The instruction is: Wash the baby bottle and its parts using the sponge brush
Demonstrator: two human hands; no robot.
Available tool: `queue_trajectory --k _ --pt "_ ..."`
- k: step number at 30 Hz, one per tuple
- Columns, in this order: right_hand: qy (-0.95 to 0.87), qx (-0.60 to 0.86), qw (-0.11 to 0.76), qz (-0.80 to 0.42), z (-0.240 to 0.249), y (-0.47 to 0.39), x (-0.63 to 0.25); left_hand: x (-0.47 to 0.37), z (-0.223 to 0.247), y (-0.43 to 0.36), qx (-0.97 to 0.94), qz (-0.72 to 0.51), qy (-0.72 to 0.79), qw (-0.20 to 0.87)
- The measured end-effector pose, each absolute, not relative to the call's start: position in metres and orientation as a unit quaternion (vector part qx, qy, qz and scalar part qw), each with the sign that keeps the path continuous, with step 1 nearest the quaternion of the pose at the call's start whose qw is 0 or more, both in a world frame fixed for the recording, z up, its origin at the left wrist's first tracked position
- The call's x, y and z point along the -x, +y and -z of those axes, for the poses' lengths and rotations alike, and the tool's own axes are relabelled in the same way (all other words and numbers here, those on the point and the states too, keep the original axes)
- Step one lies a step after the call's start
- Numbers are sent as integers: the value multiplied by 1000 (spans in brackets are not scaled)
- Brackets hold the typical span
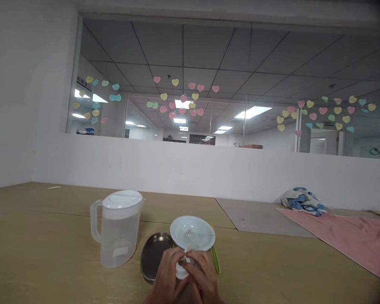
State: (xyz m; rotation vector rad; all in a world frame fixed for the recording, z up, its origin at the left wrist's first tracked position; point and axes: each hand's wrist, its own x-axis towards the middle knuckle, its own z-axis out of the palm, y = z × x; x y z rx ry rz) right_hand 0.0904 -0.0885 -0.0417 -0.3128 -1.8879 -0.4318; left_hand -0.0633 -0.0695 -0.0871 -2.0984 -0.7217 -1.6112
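Observation:
Near the table's front edge, my left hand (167,269) and my right hand (204,272) are closed together around a small round white container (181,273) with a dark opening on top. My fingers cover much of it, so its exact kind cannot be made out. Just beyond my fingertips is a shallow white bowl (177,232). Inside the bowl lies something clear and crumpled (190,238), and a thin stick-like piece reaches towards the bowl's right rim. An oval metal tray (155,255) lies beside my left hand. To the right of my right hand, a green handle (216,261) shows by the bowl.
A translucent lidded pitcher (120,232) stands upright on the left. Behind on the right are a grey mat (259,217), a pink cloth (345,236) and a crumpled blue-and-white cloth (304,202). A white wall (177,169) with a window borders the table's back.

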Motion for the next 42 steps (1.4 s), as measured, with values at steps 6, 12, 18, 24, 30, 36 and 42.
queue_trajectory --k 6,12,18,24,30,36,42 --pt "-793 149 543 234 42 -87 -89 64 104 -58 733 598 -252 203" --pt "-772 177 548 271 53 -82 -83 61 102 -56 712 628 -238 205" --pt "-658 261 646 287 60 -62 -94 56 98 -58 737 567 -311 199" --pt "-649 446 607 111 64 -36 -114 59 98 -59 768 490 -351 218" --pt "-659 481 578 10 76 -20 -120 59 92 -61 774 486 -328 240" --pt "-637 475 597 -111 78 -17 -123 59 88 -63 774 489 -328 234" --pt "-590 470 643 -133 77 -19 -120 58 86 -66 771 489 -328 243"
